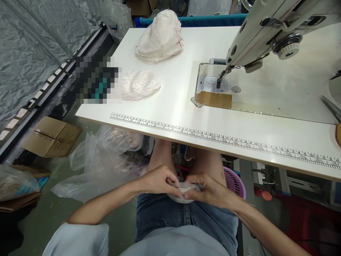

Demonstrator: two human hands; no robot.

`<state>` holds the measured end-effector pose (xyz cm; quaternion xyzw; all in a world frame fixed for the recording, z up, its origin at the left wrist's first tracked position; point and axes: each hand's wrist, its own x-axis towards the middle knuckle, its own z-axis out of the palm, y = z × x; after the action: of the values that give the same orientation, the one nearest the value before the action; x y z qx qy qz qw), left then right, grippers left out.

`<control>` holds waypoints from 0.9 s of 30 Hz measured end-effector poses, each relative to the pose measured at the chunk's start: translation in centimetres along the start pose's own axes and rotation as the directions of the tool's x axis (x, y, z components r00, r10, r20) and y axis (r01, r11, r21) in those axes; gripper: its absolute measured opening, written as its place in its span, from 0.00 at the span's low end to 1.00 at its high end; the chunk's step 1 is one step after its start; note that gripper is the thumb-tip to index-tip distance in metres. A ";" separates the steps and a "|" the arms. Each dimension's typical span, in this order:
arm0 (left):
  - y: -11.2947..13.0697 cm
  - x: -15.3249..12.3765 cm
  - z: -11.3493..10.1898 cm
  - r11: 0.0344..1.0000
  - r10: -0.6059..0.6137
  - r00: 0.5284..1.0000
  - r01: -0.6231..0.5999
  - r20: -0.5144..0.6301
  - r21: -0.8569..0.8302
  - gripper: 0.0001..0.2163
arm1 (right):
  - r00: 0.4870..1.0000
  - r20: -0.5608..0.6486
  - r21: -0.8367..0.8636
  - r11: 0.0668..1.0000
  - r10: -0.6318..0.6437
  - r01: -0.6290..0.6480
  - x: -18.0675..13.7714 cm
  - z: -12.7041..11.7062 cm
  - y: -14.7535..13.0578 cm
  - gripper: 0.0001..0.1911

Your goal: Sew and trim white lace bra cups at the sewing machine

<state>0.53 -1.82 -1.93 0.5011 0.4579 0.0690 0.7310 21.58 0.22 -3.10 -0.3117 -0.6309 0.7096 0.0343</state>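
Note:
Over my lap, a small piece of white lacy fabric [183, 199] is held between both hands. My left hand [166, 181] pinches its left side with thumb and fingertips. On the other side, my right hand [204, 188] grips it the same way, the thumbs close together. Fingers cover much of the piece, so its full shape is hidden. Up on the white table lies a white eyelet-lace piece [141, 85], and behind it a stack of white fabric caps [160, 37] with loose threads along the edge.
A sewing machine [255, 42] stands on the table's right, scissors [331, 108] at the far right edge. A printed ruler [194, 133] runs along the front edge. Below are a purple basket [236, 183], clear plastic bags [103, 170] and a cardboard box [52, 137].

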 end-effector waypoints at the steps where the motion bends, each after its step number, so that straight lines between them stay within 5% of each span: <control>1: 0.0 0.0 0.0 1.000 -0.009 1.000 0.009 -0.009 -0.008 0.13 | 1.000 0.007 0.018 1.000 0.000 0.000 -0.2 -0.1 0.1 0.14; 27: 0.1 -0.2 0.1 0.999 0.008 1.000 -0.006 -0.028 0.053 0.11 | 0.994 -0.070 0.023 0.996 -0.080 0.082 -0.6 0.0 0.7 0.18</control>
<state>0.51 -1.95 -1.69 0.5209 0.4679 0.0664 0.7108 22.31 -0.15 -3.52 -0.3098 -0.6324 0.7044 0.0888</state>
